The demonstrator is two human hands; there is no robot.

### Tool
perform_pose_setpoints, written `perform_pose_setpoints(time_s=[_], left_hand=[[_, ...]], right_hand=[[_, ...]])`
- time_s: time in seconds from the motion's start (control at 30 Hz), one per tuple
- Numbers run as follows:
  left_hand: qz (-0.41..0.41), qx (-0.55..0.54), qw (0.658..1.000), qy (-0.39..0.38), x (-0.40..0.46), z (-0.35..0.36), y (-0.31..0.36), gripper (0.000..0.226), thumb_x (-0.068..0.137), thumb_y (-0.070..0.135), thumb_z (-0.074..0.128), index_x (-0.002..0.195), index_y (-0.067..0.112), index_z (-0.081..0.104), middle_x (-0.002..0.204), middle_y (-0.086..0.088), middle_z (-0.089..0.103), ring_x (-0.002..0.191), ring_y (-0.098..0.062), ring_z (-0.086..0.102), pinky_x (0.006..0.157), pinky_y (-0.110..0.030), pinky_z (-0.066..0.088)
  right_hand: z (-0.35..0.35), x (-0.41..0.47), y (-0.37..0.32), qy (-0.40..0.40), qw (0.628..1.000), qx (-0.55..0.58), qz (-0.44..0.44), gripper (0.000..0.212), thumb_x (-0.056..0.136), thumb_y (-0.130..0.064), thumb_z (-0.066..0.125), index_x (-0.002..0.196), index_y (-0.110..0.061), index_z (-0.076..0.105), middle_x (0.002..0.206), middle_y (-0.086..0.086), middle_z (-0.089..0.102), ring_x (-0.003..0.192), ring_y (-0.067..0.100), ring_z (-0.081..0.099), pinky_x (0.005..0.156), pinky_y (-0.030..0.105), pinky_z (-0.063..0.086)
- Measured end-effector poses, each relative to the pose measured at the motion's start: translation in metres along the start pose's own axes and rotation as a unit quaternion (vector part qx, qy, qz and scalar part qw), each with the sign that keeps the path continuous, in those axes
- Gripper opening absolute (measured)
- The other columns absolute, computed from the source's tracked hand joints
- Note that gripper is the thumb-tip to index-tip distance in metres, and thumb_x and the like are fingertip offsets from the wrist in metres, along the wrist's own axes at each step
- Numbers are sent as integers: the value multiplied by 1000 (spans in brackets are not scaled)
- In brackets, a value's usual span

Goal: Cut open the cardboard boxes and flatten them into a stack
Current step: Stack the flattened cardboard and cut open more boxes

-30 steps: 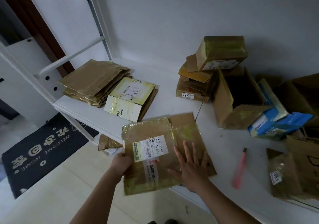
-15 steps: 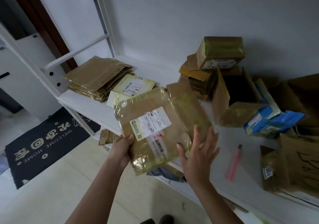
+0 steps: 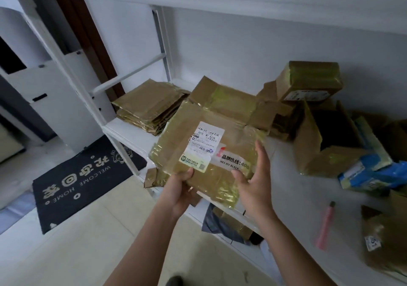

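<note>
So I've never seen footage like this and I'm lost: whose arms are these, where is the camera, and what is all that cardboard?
There is no machine here. The camera sits on a person's head and looks down at their own two bare hands. The left hand grips the near edge of a flattened box with shipping labels, held above a white shelf; the right hand steadies its right side, fingers straight, thumb on top. At the shelf's far left lies a stack of boxes already flattened. To the right stand boxes not yet flattened: an open box and a taped box on top of others. A pink cutter lies on the shelf. A doormat is on the floor.
</note>
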State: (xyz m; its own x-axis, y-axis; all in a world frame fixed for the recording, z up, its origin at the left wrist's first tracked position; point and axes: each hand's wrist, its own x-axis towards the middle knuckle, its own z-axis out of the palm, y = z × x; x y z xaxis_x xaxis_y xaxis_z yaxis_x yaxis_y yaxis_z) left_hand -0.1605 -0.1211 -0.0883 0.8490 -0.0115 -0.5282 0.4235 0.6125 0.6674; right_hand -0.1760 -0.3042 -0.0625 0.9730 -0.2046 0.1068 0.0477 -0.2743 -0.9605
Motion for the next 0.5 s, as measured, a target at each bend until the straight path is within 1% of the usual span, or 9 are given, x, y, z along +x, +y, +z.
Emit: perform_pose_setpoints(time_s=[0.07,0.13,0.17,0.2,0.27,0.33,0.37,0.43,0.5], left_hand=[[12,-9,1000,17,10,-15,25,21,92,12,60,112,13,66,91,-5,73,81,-20,70,72,-35,53],[20,2,999,30,24,-31,55,21,96,17,57,114,10,64,87,-4,73,77,-19,70,64,-34,55],[24,5,999,35,33,-39,71,23,98,20,55,116,10,64,87,-5,73,77,-19,70,58,-33,56],[28,2,999,35,43,-49,89,24,99,23,54,116,9,64,90,-5,74,79,-20,70,56,-32,57],[44,-6,998,36,64,-70,129,24,101,26,52,116,10,63,92,-5,74,80,-19,71,59,-32,58],[69,10,996,58,89,-91,176,20,102,21,52,114,9,62,86,-4,74,76,-17,71,62,-32,59],[88,29,993,74,103,-100,201,18,101,17,54,113,7,62,86,-4,74,76,-17,71,63,-31,59],[127,76,983,109,135,-115,248,15,98,12,57,112,7,62,97,-6,73,81,-18,70,68,-32,60],[169,148,961,162,170,-122,288,19,96,14,61,114,10,56,112,-10,67,92,-23,68,78,-38,60]], right_hand=[[20,10,-8,2,1000,-5,-4,91,89,-2,65,151,-44,14,161,-14,12,142,0,11,109,39,38],[45,20,-16,6,1000,-13,-9,91,90,-4,64,151,-45,11,160,-18,12,137,-3,10,109,37,36],[60,25,-20,9,1000,-17,-14,91,90,-5,64,151,-46,10,158,-21,11,137,-3,10,109,36,35],[77,30,-23,12,1000,-20,-21,91,90,-6,64,151,-46,10,155,-24,11,138,-2,10,110,36,33],[113,45,-29,26,999,-29,-38,90,90,-8,64,153,-42,10,158,-21,10,141,-1,9,111,32,26],[154,66,-39,43,997,-48,-41,89,90,-9,65,154,-36,11,162,-12,11,141,-2,10,111,26,21],[176,79,-44,47,997,-54,-42,88,90,-9,65,155,-33,11,163,-9,11,140,-2,11,110,24,21],[221,109,-55,50,996,-59,-45,86,91,-7,64,155,-29,12,163,-6,12,141,-1,12,110,24,23],[264,143,-62,51,995,-71,-43,85,91,-5,64,156,-24,12,163,-2,12,147,7,13,111,24,22]])
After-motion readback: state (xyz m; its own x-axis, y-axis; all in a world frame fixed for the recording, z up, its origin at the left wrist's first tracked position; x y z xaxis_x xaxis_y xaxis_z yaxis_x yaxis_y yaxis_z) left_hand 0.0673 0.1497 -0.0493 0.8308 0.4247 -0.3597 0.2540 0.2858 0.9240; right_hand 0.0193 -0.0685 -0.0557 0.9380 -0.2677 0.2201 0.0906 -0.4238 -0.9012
